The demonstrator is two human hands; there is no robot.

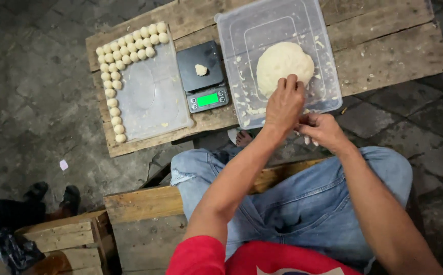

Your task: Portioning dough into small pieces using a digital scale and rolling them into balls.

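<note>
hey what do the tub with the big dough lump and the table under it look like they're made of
Tub: likely clear plastic, glossy; the boards show through its walls. Table: rough, unfinished wooden planks, with visible grain and gaps. The left hand pinches the soft, matte dough lump.

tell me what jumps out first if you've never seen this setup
The big pale dough lump in the clear plastic tub at the top right draws the eye, with the left hand pinching at its near edge. Next come the rows of small dough balls lining the clear tray on the left, and the black scale between them with one small dough piece on it.
</note>
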